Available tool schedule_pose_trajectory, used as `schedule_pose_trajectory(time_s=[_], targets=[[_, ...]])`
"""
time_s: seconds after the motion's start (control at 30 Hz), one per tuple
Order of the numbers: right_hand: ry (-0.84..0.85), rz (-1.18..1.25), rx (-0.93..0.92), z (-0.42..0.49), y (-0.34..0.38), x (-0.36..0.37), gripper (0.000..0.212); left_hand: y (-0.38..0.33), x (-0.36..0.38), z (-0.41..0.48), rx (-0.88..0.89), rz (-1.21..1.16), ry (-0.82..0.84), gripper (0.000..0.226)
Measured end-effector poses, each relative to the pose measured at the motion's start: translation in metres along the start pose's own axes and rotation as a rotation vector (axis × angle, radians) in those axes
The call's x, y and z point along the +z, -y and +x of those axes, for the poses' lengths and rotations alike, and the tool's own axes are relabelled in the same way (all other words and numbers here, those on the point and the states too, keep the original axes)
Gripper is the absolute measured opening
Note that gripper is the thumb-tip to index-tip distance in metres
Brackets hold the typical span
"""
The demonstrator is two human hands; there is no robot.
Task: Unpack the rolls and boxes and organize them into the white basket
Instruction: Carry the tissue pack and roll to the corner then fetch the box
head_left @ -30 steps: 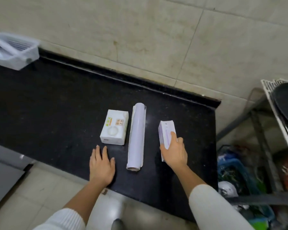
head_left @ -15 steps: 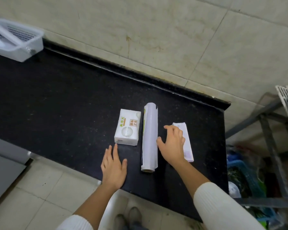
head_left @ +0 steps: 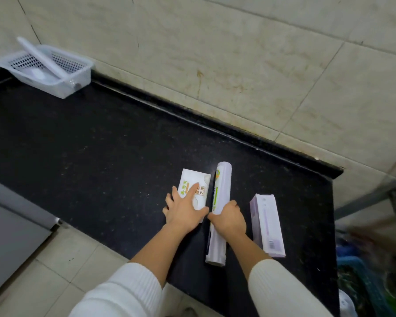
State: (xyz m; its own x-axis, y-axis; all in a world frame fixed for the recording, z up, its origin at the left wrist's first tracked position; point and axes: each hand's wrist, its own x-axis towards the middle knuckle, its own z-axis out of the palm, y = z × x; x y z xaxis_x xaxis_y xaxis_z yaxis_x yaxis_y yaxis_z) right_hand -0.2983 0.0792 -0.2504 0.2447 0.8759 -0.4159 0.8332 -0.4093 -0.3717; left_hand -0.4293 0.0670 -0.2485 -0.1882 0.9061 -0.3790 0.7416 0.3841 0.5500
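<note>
On the black countertop [head_left: 101,145] lie three things side by side near the front edge. My left hand [head_left: 183,208] lies over the near end of a small white box [head_left: 198,183] with printed labels, fingers down its left side and thumb at its right. My right hand [head_left: 228,218] grips the middle of a pale lilac roll [head_left: 223,179], fingers curled over it. A long lilac box [head_left: 266,225] lies untouched to the right. The white basket [head_left: 78,74] stands far left against the wall, with a white stick-like item leaning inside.
A tiled wall [head_left: 238,65] runs behind the counter. The counter ends at the right, where a metal rack [head_left: 375,195] and bags on the floor [head_left: 364,282] stand. A grey cabinet front [head_left: 9,225] is at the lower left.
My right hand left the lilac box and closed round the roll. My left hand moved from the counter's front edge onto the white box.
</note>
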Motion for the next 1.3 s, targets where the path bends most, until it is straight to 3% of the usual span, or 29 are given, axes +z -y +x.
schedule_pose_trajectory(time_s=[0.07, 0.37, 0.67, 0.93, 1.3], targets=[[0.048, 0.1, 0.01, 0.009, -0.005, -0.003, 0.065, 0.001, -0.001, 0.007, 0.0, -0.001, 0.011, 0.087], [0.228, 0.387, -0.057, 0.033, 0.052, 0.016, 0.048, 0.054, -0.057, 0.028, -0.052, -0.21, -0.103, 0.091], [0.393, 0.42, -0.252, -0.002, 0.262, 0.113, 0.041, 0.226, -0.214, 0.059, -0.15, -0.294, -0.282, 0.088], [0.48, 0.387, -0.296, -0.052, 0.446, 0.22, 0.048, 0.399, -0.363, 0.077, -0.257, -0.274, -0.418, 0.085], [0.412, 0.186, -0.336, -0.023, 0.628, 0.284, 0.055, 0.496, -0.472, 0.165, -0.307, -0.287, -0.471, 0.082]])
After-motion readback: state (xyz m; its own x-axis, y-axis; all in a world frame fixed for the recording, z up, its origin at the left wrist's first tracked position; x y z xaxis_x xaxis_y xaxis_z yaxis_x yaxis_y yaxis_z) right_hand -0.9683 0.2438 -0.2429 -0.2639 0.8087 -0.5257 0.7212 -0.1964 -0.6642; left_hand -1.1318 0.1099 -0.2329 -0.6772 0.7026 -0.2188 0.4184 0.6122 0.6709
